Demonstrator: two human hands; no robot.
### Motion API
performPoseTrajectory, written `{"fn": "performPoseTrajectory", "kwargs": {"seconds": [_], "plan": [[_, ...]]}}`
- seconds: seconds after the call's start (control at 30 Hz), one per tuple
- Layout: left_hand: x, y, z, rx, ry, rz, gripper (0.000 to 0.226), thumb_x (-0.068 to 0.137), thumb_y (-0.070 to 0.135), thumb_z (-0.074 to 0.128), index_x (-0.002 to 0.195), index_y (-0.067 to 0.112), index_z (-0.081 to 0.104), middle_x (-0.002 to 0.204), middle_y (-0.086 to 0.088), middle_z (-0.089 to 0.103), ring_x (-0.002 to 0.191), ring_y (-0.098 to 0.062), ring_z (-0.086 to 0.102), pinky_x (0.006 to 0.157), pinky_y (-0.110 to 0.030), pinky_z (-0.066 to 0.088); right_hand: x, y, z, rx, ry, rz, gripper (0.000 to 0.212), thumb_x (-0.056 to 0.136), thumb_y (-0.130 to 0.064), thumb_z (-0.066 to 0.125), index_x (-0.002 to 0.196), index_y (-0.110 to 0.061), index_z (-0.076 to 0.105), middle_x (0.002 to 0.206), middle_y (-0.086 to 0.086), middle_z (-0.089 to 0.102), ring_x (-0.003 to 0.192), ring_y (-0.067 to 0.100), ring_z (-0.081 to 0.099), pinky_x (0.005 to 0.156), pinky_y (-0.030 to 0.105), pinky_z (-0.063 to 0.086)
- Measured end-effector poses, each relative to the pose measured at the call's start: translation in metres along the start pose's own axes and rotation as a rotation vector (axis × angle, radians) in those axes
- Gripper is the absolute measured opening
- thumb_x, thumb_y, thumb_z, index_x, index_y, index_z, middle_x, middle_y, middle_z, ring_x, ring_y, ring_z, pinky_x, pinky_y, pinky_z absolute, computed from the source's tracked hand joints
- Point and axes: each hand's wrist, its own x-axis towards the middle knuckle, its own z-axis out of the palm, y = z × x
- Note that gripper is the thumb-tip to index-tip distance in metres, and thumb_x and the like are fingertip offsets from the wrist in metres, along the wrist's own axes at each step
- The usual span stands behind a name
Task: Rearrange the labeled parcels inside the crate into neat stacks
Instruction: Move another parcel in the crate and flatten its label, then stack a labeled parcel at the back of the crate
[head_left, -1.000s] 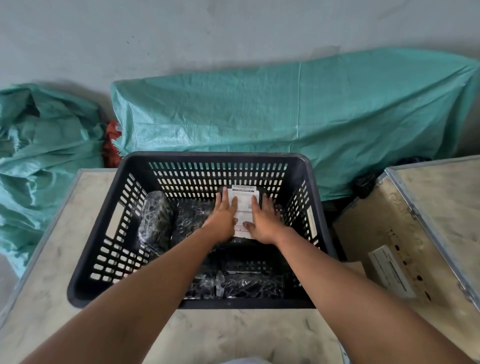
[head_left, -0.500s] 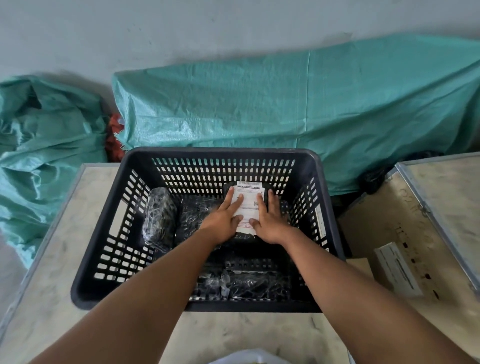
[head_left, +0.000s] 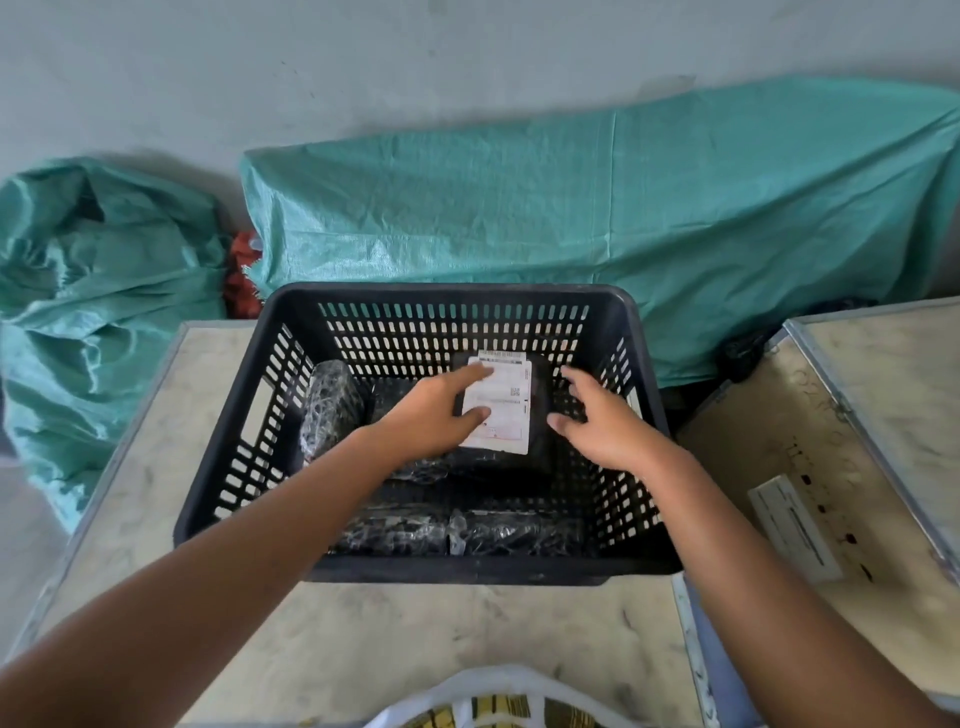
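crate (head_left: 426, 312) holds black parcel (head_left: 540, 415) (white label).

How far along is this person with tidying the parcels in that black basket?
Partway. The black parcel with the white label lies flat atop others in the black slotted plastic crate; the left hand rests on it, while the right hand hovers open beside it. The upright wrapped parcel and the front ones look unstacked.

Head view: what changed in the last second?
The right hand lifted off the labeled parcel and moved right, fingers spread. The left hand slid partly off; its fingertips stay on the label. Parcel, other wrapped parcels and crate kept their places.
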Motion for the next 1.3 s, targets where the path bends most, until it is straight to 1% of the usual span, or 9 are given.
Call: {"fn": "performPoseTrajectory", "kwargs": {"seconds": [0.13, 0.23, 0.37, 0.57, 0.7, 0.87, 1.07, 1.17, 1.3], "plan": [[-0.033, 0.005, 0.013, -0.070, -0.474, 0.001, 0.061, 0.086, 0.042, 0.075, 0.143, 0.029, 0.055, 0.135, 0.014, 0.062, 0.110, 0.001, 0.063, 0.093, -0.022, 0.047, -0.030, 0.006, 0.012, -0.093, -0.282, 0.000, 0.071, 0.082, -0.039, 0.083, 0.145, -0.034, 0.050, 0.152, -0.002, 0.049, 0.138, 0.018, 0.048, 0.104, 0.031, 0.042], [-0.045, 0.004, 0.028, -0.018, -0.625, 0.002, 0.067, 0.082, 0.044, 0.080, 0.141, 0.022, 0.058, 0.137, 0.011, 0.062, 0.116, -0.001, 0.060, 0.101, -0.027, 0.048, -0.038, 0.007, 0.033, -0.194, -0.407, 0.063, 0.080, 0.069, -0.035, 0.094, 0.140, -0.031, 0.057, 0.143, -0.005, 0.056, 0.130, 0.017, 0.055, 0.109, 0.038, 0.044], [-0.046, 0.000, 0.037, -0.096, -0.560, -0.009, 0.063, 0.082, 0.038, 0.082, 0.138, 0.019, 0.062, 0.136, 0.007, 0.064, 0.120, -0.007, 0.060, 0.104, -0.028, 0.047, -0.034, 0.011, 0.039, -0.134, -0.446, 0.081, 0.065, 0.072, -0.022, 0.093, 0.129, -0.030, 0.064, 0.129, -0.002, 0.066, 0.118, 0.017, 0.063, 0.104, 0.039, 0.049], [-0.045, -0.009, 0.035, -0.033, -0.401, -0.013, 0.094, 0.069, 0.035, 0.091, 0.151, 0.025, 0.046, 0.152, 0.007, 0.048, 0.138, -0.011, 0.044, 0.115, -0.030, 0.032, -0.029, 0.011, 0.030, -0.015, -0.102, -0.031, 0.034, 0.082, -0.012, 0.084, 0.107, -0.032, 0.073, 0.120, -0.004, 0.072, 0.118, 0.015, 0.063, 0.100, 0.031, 0.046], [-0.040, -0.012, 0.037, -0.008, -0.327, 0.002, 0.081, 0.074, 0.019, 0.089, 0.144, 0.034, 0.053, 0.149, 0.009, 0.052, 0.135, -0.010, 0.047, 0.107, -0.020, 0.031, -0.028, 0.014, 0.031, -0.123, -0.237, -0.037, 0.035, 0.072, -0.014, 0.092, 0.090, -0.039, 0.075, 0.116, -0.010, 0.064, 0.111, 0.012, 0.058, 0.097, 0.030, 0.045], [-0.042, -0.006, 0.035, -0.174, -0.321, 0.043, 0.061, 0.077, 0.017, 0.086, 0.129, 0.042, 0.065, 0.136, 0.015, 0.063, 0.125, 0.000, 0.056, 0.109, -0.028, 0.041, -0.029, 0.016, 0.031, -0.180, -0.179, -0.041, 0.036, 0.078, -0.006, 0.086, 0.079, -0.039, 0.074, 0.108, -0.011, 0.067, 0.097, 0.009, 0.064, 0.078, 0.022, 0.049], [-0.045, 0.002, 0.009, -0.325, -0.194, 0.087, 0.040, 0.080, 0.015, 0.085, 0.113, 0.037, 0.077, 0.109, 0.045, 0.059, 0.104, 0.025, 0.053, 0.087, 0.004, 0.036, -0.041, 0.012, 0.025, 0.000, 0.068, -0.210, 0.045, 0.086, -0.004, 0.078, 0.081, -0.048, 0.072, 0.122, -0.027, 0.058, 0.120, 0.005, 0.051, 0.096, 0.010, 0.033], [-0.043, 0.014, -0.019, -0.392, -0.183, 0.031, 0.031, 0.080, 0.023, 0.083, 0.103, 0.044, 0.078, 0.130, 0.025, 0.059, 0.112, 0.007, 0.058, 0.099, -0.012, 0.042, -0.046, 0.006, 0.018, 0.141, 0.115, -0.276, 0.039, 0.082, -0.015, 0.084, 0.088, -0.052, 0.075, 0.154, -0.013, 0.043, 0.140, 0.006, 0.037, 0.113, 0.031, 0.025], [-0.042, 0.027, -0.063, -0.554, -0.161, 0.004, 0.027, 0.079, 0.020, 0.083, 0.104, 0.029, 0.081, 0.127, 0.018, 0.068, 0.077, -0.036, 0.067, 0.077, -0.038, 0.063, -0.053, 0.002, 0.014, 0.345, 0.106, -0.405, 0.041, 0.075, -0.014, 0.090, 0.095, -0.048, 0.079, 0.145, -0.005, 0.051, 0.136, 0.008, 0.049, 0.116, 0.041, 0.039]]}}
